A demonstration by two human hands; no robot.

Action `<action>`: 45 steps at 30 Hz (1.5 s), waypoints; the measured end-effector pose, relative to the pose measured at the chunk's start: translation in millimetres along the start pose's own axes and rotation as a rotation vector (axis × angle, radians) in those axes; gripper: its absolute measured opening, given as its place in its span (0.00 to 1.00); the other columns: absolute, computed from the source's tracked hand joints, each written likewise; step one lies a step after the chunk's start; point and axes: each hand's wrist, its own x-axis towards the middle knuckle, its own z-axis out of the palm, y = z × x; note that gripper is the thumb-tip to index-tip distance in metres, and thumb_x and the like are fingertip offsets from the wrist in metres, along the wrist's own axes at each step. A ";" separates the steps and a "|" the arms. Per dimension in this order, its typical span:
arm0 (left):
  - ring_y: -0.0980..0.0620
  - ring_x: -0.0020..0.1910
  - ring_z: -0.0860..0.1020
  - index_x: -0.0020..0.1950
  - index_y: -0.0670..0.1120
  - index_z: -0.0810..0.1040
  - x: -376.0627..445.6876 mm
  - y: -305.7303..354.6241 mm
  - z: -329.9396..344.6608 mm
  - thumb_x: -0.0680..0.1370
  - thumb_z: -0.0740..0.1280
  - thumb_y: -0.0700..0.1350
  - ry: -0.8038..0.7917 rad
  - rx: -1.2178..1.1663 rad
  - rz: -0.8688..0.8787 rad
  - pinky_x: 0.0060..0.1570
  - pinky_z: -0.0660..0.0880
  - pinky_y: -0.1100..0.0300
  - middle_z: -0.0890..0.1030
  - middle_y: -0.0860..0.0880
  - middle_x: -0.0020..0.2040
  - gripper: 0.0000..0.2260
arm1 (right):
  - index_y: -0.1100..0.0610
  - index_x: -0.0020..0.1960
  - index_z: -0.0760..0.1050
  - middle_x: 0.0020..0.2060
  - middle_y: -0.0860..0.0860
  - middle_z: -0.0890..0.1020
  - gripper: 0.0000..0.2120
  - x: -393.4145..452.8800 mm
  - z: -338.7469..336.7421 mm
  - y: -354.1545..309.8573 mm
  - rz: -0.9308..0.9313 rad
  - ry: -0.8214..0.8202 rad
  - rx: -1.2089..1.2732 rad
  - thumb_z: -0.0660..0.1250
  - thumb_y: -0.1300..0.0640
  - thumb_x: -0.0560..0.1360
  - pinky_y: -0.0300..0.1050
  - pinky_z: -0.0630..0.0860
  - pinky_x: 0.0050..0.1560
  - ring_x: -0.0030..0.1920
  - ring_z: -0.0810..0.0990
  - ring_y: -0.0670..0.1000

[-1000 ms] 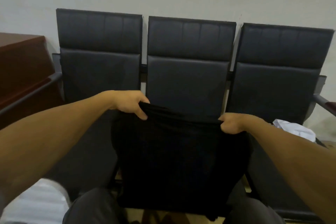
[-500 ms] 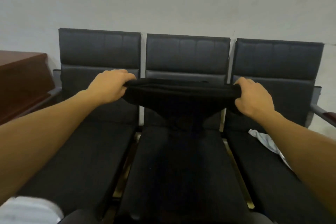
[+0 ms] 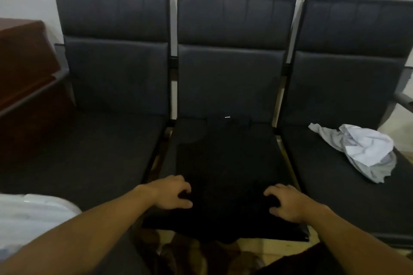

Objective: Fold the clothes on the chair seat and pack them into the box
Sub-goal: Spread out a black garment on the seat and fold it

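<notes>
A black garment (image 3: 225, 163) lies spread flat on the middle chair seat (image 3: 190, 128), its collar toward the backrest and its near edge hanging a little over the seat's front. My left hand (image 3: 172, 192) grips the garment's near left part with curled fingers. At the near right part, my right hand (image 3: 288, 203) holds the cloth the same way. A crumpled white and light grey garment (image 3: 362, 149) sits on the right chair seat (image 3: 324, 181). No box is plainly visible.
Three dark padded chairs stand joined in a row against a pale wall. A brown wooden cabinet (image 3: 24, 62) is at the left. Something white and blurred (image 3: 33, 214) sits at the lower left by the left seat (image 3: 89, 152). A metal armrest (image 3: 402, 100) juts out at the far right.
Both hands had the black garment held up in front of the backrest; now it lies flat on the middle seat and my hands have come down to its near edge.
</notes>
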 end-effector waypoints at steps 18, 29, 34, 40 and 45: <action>0.46 0.66 0.72 0.68 0.50 0.75 175.9 -12.7 -41.5 0.83 0.59 0.61 0.418 0.082 -0.164 0.59 0.75 0.49 0.74 0.48 0.65 0.21 | 0.46 0.71 0.67 0.69 0.48 0.68 0.22 150.1 -15.2 -11.8 0.054 0.322 -0.036 0.59 0.39 0.80 0.53 0.71 0.66 0.69 0.66 0.55; 0.47 0.83 0.44 0.84 0.52 0.44 250.9 -59.0 -25.8 0.73 0.33 0.77 0.502 0.155 -0.106 0.81 0.45 0.46 0.46 0.47 0.84 0.45 | 0.41 0.81 0.43 0.82 0.54 0.45 0.35 210.9 29.5 -11.1 0.169 0.470 0.008 0.45 0.30 0.79 0.59 0.42 0.77 0.81 0.44 0.57; 0.47 0.74 0.65 0.74 0.51 0.69 250.2 -57.7 -41.4 0.75 0.49 0.74 0.610 -0.039 -0.144 0.71 0.62 0.46 0.69 0.50 0.72 0.37 | 0.42 0.73 0.64 0.66 0.52 0.69 0.31 212.6 -6.6 -13.4 0.207 0.598 0.040 0.56 0.30 0.74 0.58 0.65 0.63 0.65 0.67 0.58; 0.40 0.74 0.64 0.75 0.46 0.70 320.9 -37.3 -111.6 0.77 0.64 0.69 0.486 -0.408 -0.515 0.70 0.65 0.42 0.69 0.44 0.73 0.35 | 0.55 0.76 0.63 0.73 0.58 0.63 0.41 294.5 -86.8 2.0 0.537 0.417 0.502 0.63 0.29 0.73 0.58 0.62 0.70 0.73 0.60 0.62; 0.42 0.66 0.72 0.74 0.42 0.69 351.8 -37.5 -134.1 0.80 0.70 0.46 0.517 -0.685 -0.486 0.66 0.73 0.47 0.73 0.44 0.67 0.24 | 0.54 0.59 0.74 0.63 0.55 0.73 0.15 329.4 -108.4 -3.9 0.344 0.461 0.545 0.69 0.48 0.77 0.51 0.70 0.63 0.64 0.71 0.59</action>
